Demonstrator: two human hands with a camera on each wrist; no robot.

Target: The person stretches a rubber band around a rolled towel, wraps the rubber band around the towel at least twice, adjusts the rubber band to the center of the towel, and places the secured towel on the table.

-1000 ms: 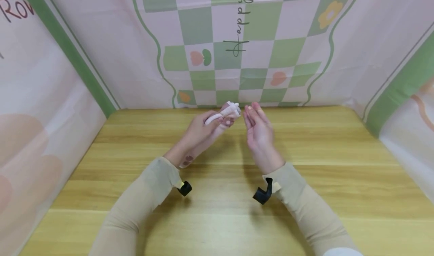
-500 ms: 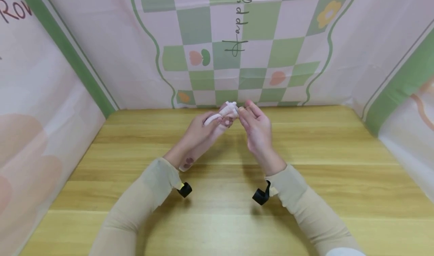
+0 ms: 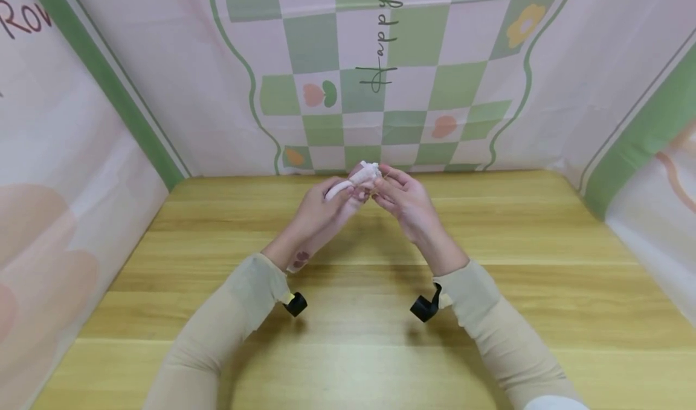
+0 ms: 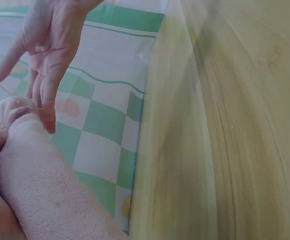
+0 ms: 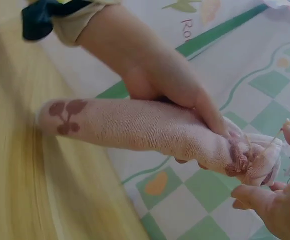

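Note:
A pale pink towel [image 5: 150, 125], rolled into a long tube with a dark pink cherry print near one end, is held above the table. My left hand [image 3: 316, 209] grips it near its bunched far end, thumb on top. At that end is my right hand [image 3: 409, 205], its thumb and fingers spread apart around the bundle. A thin yellowish rubber band [image 5: 273, 142] stretches from the right thumb tip to the towel's gathered end, where folds show white and darker pink. In the left wrist view, the right fingers [image 4: 49, 95] look straight.
The wood-grain table [image 3: 359, 349] lies beneath both arms. A printed cloth [image 3: 359, 90] with green checks hangs behind it, and more cloth lines both sides. A small black wrist camera [image 3: 426, 308] hangs from the right cuff, another black camera [image 3: 296, 304] from the left.
My right hand has moved left to the towel's end, and its fingers have gone from gathered together to spread around it. The left hand and towel have hardly moved.

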